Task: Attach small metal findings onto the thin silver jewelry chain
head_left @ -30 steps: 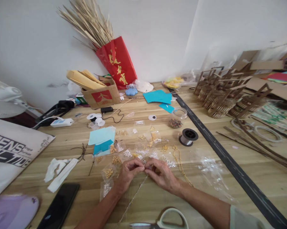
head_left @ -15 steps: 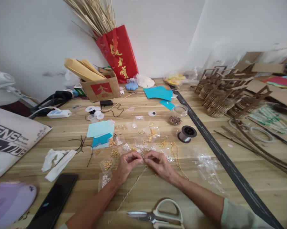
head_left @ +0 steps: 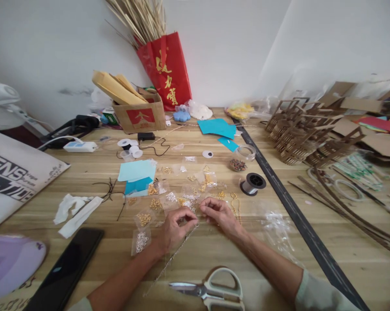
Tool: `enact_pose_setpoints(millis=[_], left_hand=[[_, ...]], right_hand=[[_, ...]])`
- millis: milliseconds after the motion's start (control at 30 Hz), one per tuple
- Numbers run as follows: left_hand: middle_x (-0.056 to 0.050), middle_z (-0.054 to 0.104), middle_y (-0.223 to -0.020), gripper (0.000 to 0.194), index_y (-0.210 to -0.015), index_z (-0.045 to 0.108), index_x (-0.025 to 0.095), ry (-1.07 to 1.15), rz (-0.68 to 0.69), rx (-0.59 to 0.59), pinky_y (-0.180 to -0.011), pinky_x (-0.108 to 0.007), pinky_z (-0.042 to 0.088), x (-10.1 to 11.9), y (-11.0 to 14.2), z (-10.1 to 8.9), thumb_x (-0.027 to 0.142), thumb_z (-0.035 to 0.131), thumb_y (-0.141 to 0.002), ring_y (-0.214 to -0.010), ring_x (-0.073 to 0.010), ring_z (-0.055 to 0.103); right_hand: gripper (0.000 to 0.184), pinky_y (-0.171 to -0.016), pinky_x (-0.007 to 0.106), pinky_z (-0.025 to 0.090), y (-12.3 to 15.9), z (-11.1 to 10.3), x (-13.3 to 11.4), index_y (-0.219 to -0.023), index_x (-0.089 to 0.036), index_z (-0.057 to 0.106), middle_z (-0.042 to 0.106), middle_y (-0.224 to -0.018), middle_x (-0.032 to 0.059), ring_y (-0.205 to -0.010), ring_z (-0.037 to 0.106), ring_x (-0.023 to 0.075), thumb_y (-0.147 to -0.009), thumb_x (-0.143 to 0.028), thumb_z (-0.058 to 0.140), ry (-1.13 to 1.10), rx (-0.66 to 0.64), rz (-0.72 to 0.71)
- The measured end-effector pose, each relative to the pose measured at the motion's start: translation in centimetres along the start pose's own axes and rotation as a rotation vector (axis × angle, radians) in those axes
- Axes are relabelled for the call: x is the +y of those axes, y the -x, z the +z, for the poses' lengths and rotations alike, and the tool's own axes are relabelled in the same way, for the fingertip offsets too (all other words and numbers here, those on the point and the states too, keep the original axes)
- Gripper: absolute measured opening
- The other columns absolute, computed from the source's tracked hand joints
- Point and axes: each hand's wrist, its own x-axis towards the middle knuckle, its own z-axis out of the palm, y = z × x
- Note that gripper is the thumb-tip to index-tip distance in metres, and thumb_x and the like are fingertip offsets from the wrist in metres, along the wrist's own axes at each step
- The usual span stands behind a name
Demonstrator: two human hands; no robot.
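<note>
A thin silver chain slants across the wooden table, with a small ring at its upper end. My left hand is closed in a pinch at that ringed end. Just to the right, my right hand has its thumb and forefinger pressed together; whatever they hold is too small to make out. Silver findings lie right behind the fingertips, partly hidden. Small bags of gold findings and silver rings are left of my left hand. A gold chain lies beside my right hand.
White-handled scissors lie in front, near my forearms. A wire spool and a jar of beads stand at right. At left are a black phone and blue cards. Woven baskets crowd the back right.
My hands have come apart: the right has shifted a little right and back, away from the left fingertips. The left now pinches right at the chain's ringed end. The view has shifted slightly.
</note>
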Motion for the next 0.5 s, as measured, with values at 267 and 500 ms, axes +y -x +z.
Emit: enact_pose_setpoints(millis=[267, 500], left_hand=[[-0.005, 0.066, -0.082, 0.016, -0.083, 0.071, 0.017, -0.503, 0.381, -0.221, -0.077, -0.032, 0.049, 0.9, 0.4, 1.6, 0.017, 0.056, -0.090, -0.086, -0.0192, 0.056], [-0.006, 0.063, -0.097, 0.017, -0.097, 0.067, 0.017, -0.742, 0.467, -0.304, -0.086, -0.034, 0.049, 1.4, 0.6, 2.2, 0.014, 0.050, -0.092, -0.097, -0.0208, 0.053]], right_hand=[[0.033, -0.046, 0.018, 0.039, -0.1, -0.1, 0.2, -0.070, -0.016, 0.062, 0.054, -0.057, -0.0042, -0.049, 0.046, 0.0070, -0.068, -0.046, 0.078, -0.066, 0.017, -0.022], [0.032, -0.045, 0.019, 0.037, -0.2, 0.0, 0.3, -0.069, -0.016, 0.061, 0.053, -0.055, -0.0049, -0.045, 0.044, 0.0067, -0.071, -0.044, 0.076, -0.072, -0.014, -0.054]])
